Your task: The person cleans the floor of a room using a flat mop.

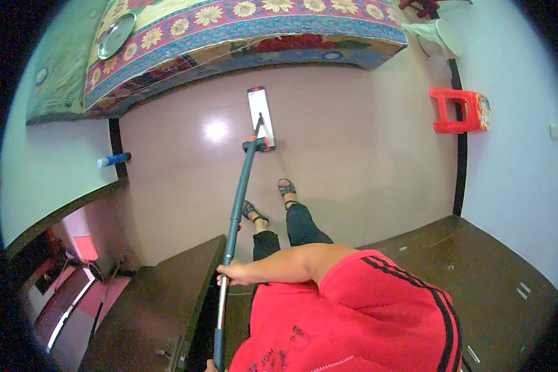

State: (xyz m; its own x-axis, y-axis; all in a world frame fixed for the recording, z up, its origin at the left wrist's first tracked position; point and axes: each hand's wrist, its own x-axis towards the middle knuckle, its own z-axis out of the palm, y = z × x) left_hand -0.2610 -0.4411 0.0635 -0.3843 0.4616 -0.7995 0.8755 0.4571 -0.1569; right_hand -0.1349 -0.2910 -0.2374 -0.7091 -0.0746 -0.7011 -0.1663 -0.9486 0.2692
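A flat mop (pixel 241 192) with a long grey-green and silver pole slants across the view. Its white rectangular head (pixel 258 105) lies on the floor ahead of my feet, with a dark and orange piece near the joint. My right hand (pixel 234 272) is closed round the silver part of the pole, the arm reaching across my red shirt. Down at the lower edge, only a sliver of my left hand (pixel 211 366) shows, against the dark upper grip of the pole; most of it is out of the picture.
A bed (pixel 242 46) with a flowered cover spans the far side, a metal plate (pixel 116 36) on it. A red stool (pixel 459 110) and a pale bin (pixel 440 38) stand along the right wall. Left, a blue bottle (pixel 113 160) is by the wall; a dark door (pixel 161 304) stands nearer.
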